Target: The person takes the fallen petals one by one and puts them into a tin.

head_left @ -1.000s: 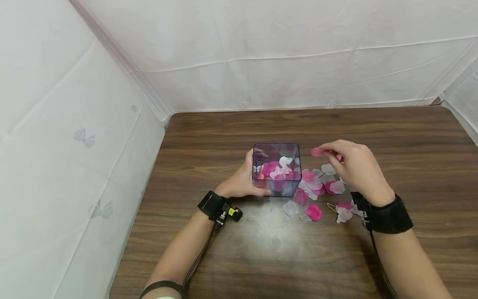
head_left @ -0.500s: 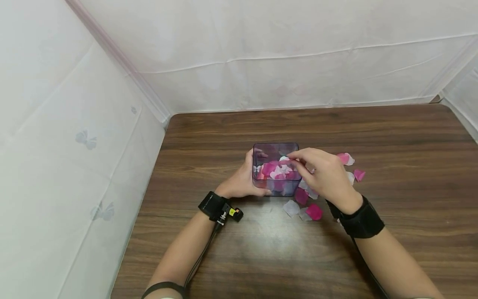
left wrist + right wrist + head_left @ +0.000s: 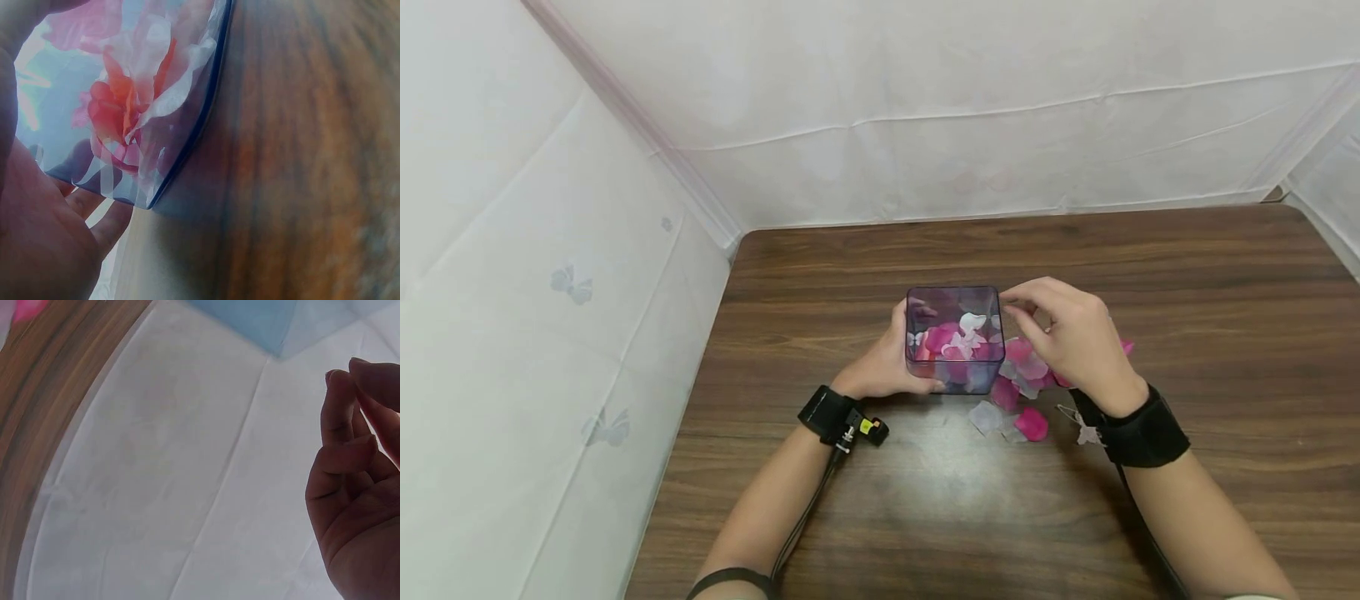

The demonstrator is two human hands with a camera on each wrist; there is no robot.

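Head view: left hand (image 3: 889,364) grips box (image 3: 966,302), centre frame; petals (image 3: 942,338) inside and right of it, judged light, soft, creasable: pinch by edges. Left wrist: box, upper left, appears stiff; hold opposite sides. Right wrist: right hand (image 3: 350,515), right edge, curled, no petal visible.

no words or numbers I can read, yellow label (image 3: 866,425) on my left wrist camera (image 3: 877,432), too small to tell
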